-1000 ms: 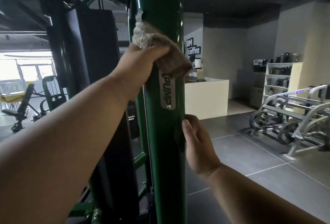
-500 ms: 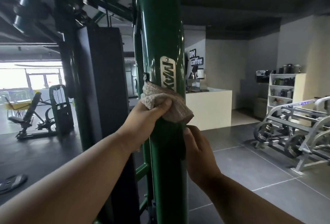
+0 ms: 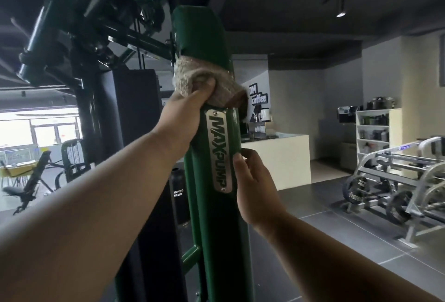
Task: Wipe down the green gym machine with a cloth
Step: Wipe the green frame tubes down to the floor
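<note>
A green upright post of the gym machine stands straight ahead, with a silver MAXPUMP nameplate on its front. My left hand grips a beige-brown cloth and presses it around the post just above the nameplate, near the post's top. My right hand holds the post's right side beside the nameplate, thumb on the front and fingers curled behind, out of sight.
A black weight-stack shroud and dark overhead frame stand left of the post. A white counter lies behind. A silver plate-loaded machine and white shelf are on the right. Grey tiled floor spreads to the right.
My left hand has slid the cloth up the post from below the nameplate's top to above it, uncovering the whole plate. My right hand kept its hold on the post's side.
</note>
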`<state>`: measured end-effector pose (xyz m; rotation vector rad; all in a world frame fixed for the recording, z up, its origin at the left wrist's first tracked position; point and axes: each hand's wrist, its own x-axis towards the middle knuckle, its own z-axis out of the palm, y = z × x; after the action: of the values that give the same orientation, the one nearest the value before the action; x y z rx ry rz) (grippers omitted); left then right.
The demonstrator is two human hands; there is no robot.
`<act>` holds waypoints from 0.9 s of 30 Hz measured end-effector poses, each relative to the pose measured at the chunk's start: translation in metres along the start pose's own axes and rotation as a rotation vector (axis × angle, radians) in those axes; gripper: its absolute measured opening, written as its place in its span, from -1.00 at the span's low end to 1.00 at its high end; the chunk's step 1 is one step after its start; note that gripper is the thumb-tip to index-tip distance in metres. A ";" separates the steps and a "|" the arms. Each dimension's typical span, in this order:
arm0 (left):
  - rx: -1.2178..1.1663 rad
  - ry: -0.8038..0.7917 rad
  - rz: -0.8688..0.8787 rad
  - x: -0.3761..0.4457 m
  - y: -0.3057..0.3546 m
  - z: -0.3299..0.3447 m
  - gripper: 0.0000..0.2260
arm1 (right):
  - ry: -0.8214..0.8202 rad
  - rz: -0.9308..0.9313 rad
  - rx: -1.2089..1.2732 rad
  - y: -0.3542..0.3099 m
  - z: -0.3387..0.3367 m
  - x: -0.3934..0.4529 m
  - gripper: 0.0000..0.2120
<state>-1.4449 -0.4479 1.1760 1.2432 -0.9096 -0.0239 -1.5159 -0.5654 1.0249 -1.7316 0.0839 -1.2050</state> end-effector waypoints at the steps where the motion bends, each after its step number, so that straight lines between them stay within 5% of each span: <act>1: 0.025 -0.014 -0.002 -0.005 -0.006 -0.001 -0.69 | -0.012 0.005 0.009 0.000 0.001 0.001 -0.68; 6: 0.089 -0.082 -0.020 -0.007 0.005 -0.008 -0.76 | -0.006 -0.043 -0.040 0.003 0.001 0.001 -0.67; 11: -0.113 -0.072 -0.062 0.032 0.066 -0.001 -0.61 | 0.008 -0.078 -0.073 0.007 0.002 0.001 -0.71; 14: 0.008 0.016 -0.020 0.056 0.068 0.005 -0.50 | 0.004 -0.068 -0.083 0.010 0.002 0.002 -0.68; 18: 0.530 0.213 0.282 0.054 0.045 0.012 -0.18 | -0.003 -0.063 -0.096 0.009 -0.001 0.003 -0.66; 22: 1.167 0.062 0.661 0.058 0.056 0.005 -0.36 | 0.003 -0.068 -0.096 0.007 -0.004 0.003 -0.66; 27: 1.598 -0.194 0.739 0.076 0.095 0.006 -0.40 | 0.017 -0.056 -0.048 0.003 -0.004 0.003 -0.59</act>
<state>-1.4409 -0.4542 1.2975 2.2289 -1.5724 1.4318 -1.5159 -0.5711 1.0247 -1.7765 0.0751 -1.2679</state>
